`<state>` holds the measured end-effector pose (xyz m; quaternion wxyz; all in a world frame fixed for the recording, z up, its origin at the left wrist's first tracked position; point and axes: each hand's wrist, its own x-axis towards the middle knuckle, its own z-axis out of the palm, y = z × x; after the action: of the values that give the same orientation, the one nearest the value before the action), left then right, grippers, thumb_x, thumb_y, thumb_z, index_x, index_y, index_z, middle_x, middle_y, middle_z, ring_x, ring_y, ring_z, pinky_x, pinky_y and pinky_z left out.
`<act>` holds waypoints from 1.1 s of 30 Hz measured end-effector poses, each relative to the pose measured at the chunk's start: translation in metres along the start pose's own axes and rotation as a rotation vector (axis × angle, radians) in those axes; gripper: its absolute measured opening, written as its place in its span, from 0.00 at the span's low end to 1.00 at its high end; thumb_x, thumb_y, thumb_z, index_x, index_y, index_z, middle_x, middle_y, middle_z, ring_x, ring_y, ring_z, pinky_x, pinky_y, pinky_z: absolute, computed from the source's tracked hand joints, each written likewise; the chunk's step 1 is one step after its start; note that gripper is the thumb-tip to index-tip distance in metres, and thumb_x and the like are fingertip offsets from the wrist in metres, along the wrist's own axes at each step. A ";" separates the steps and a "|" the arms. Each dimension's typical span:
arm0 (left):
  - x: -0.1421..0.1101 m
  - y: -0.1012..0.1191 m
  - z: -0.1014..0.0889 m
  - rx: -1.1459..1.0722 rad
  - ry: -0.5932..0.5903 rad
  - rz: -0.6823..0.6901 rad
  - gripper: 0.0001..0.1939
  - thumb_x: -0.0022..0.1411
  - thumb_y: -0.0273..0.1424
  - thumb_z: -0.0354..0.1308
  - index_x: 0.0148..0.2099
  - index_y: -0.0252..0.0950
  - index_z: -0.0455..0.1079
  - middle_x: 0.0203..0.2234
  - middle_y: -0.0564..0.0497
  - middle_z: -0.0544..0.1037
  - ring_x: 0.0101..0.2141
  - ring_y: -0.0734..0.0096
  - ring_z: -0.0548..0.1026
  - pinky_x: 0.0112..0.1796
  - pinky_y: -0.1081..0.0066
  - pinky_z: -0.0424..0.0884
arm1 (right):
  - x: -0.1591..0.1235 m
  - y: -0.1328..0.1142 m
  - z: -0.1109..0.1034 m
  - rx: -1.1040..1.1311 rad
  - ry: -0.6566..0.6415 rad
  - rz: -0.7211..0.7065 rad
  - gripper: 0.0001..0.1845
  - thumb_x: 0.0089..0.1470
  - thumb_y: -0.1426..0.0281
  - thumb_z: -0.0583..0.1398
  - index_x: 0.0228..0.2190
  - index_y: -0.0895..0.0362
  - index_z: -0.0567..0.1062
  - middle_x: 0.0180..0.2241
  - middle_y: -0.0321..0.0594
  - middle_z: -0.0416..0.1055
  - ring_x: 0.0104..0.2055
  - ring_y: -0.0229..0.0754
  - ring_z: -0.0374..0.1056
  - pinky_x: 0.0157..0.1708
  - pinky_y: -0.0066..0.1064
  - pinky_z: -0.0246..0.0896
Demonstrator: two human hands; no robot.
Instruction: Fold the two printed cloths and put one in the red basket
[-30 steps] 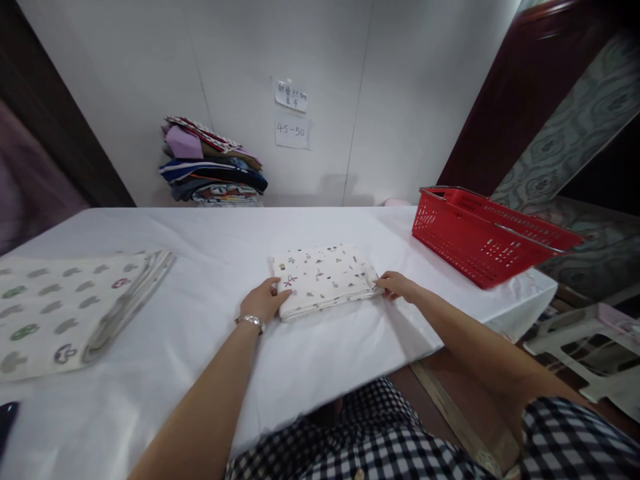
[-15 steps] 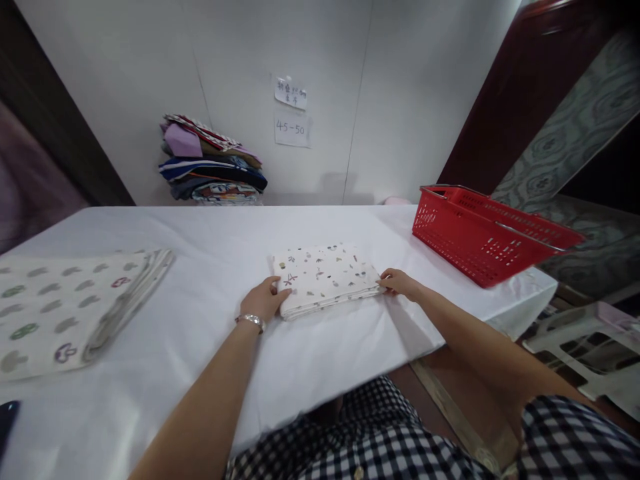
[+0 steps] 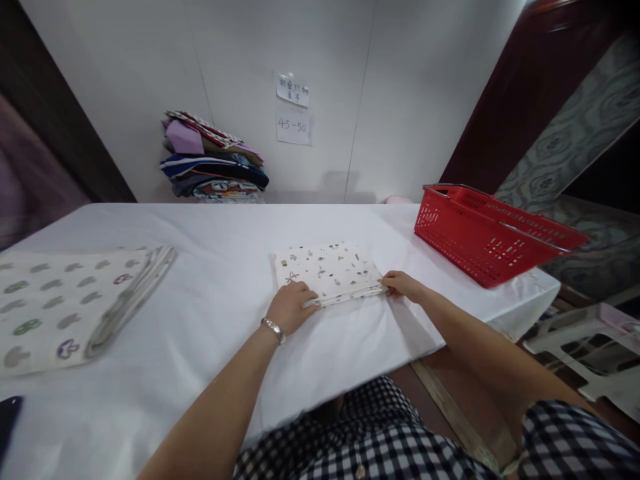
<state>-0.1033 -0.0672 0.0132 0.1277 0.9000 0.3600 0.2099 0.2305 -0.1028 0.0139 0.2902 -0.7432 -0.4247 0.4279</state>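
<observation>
A folded white cloth (image 3: 330, 267) with small printed motifs lies flat on the white-covered table (image 3: 215, 280), its stacked layers showing along the near edge. My left hand (image 3: 293, 308), with a silver bracelet at the wrist, grips the near edge left of the middle, fingers on top and thumb at the front. At the near right corner, my right hand (image 3: 401, 285) pinches the layers between thumb and fingers. Part of the cloth's near left corner is hidden by my left hand.
A larger folded cloth (image 3: 75, 300) with mushroom prints lies at the left. Against the back wall stands a pile of folded fabrics (image 3: 215, 160). A red basket (image 3: 490, 233) sits at the right end of the table. A dark object (image 3: 7, 420) lies at the lower left.
My left hand has slid right from the cloth's near left corner along its near edge. My right hand stays at the right corner.
</observation>
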 end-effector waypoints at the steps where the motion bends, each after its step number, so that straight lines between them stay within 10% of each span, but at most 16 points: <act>1: 0.000 -0.002 0.001 -0.003 -0.018 0.000 0.14 0.57 0.42 0.52 0.38 0.42 0.73 0.34 0.50 0.72 0.36 0.67 0.68 0.42 0.65 0.62 | 0.000 0.000 0.000 0.005 -0.003 0.001 0.14 0.45 0.62 0.63 0.26 0.58 0.66 0.20 0.33 0.66 0.21 0.32 0.64 0.16 0.20 0.55; 25: 0.000 -0.008 -0.005 0.019 -0.062 0.052 0.15 0.61 0.38 0.47 0.33 0.41 0.74 0.31 0.52 0.72 0.32 0.71 0.68 0.37 0.69 0.61 | -0.004 0.006 -0.006 -0.179 0.020 -0.110 0.18 0.45 0.55 0.60 0.29 0.57 0.68 0.18 0.33 0.66 0.21 0.35 0.63 0.19 0.24 0.58; 33: -0.001 -0.011 -0.002 0.024 -0.051 0.087 0.13 0.60 0.38 0.50 0.34 0.41 0.74 0.31 0.52 0.71 0.33 0.71 0.68 0.36 0.69 0.61 | -0.016 -0.037 0.028 -0.595 0.347 -0.742 0.21 0.56 0.61 0.49 0.49 0.55 0.66 0.53 0.44 0.62 0.54 0.43 0.58 0.51 0.35 0.53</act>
<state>-0.1111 -0.0599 0.0103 0.1168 0.9214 0.3195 0.1881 0.1875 -0.0976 0.0371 0.2647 -0.6528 -0.7092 0.0266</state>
